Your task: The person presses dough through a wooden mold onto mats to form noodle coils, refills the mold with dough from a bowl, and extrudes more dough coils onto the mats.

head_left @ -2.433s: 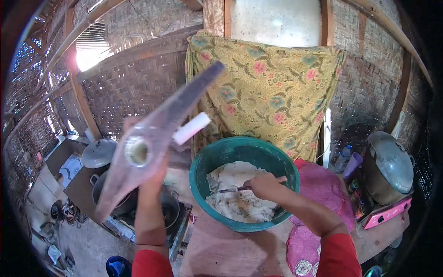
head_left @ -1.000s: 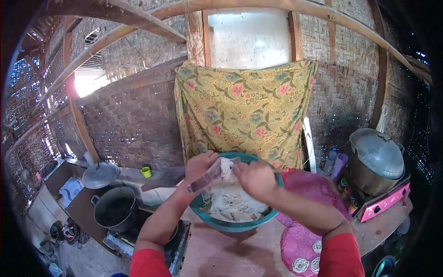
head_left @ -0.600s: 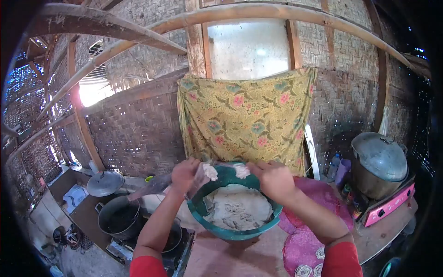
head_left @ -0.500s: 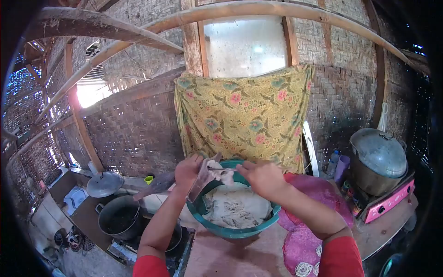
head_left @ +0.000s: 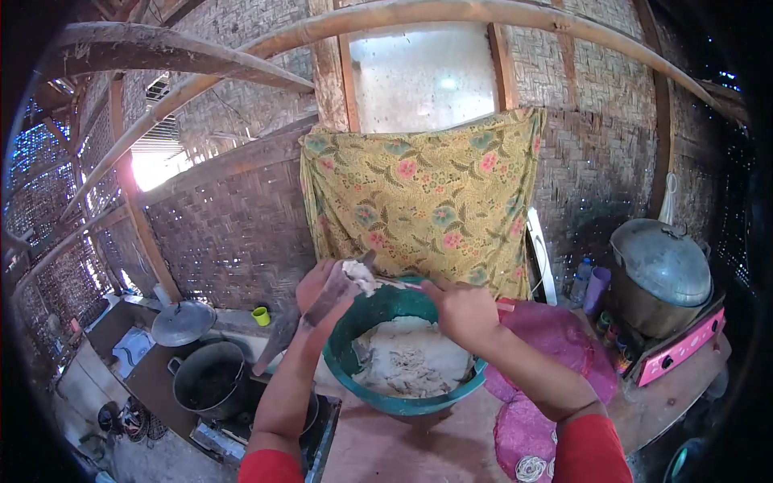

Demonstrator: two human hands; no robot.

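Note:
My left hand (head_left: 318, 286) is closed around a long brownish tool (head_left: 328, 302), with a lump of white dough (head_left: 358, 275) at its upper end. Its exact kind is unclear. Between the fingers of my right hand (head_left: 463, 310) is a thin utensil (head_left: 407, 285) that reaches left toward this lump; its tip is hard to make out. Below both hands stands a green basin (head_left: 394, 406), partly filled with white dough (head_left: 411, 354).
Pink round mats (head_left: 523, 427) with white coils lie right of the basin. A lidded pot (head_left: 660, 266) sits on a pink stove (head_left: 680, 350) at right. At left are an open black pot (head_left: 211, 378), a metal lid (head_left: 183, 322) and a yellow cup (head_left: 261, 315).
The brownish tool has tilted and shifted slightly left with my left hand. The white lump now sits at its upper end. My right hand has moved slightly right and stays above the basin.

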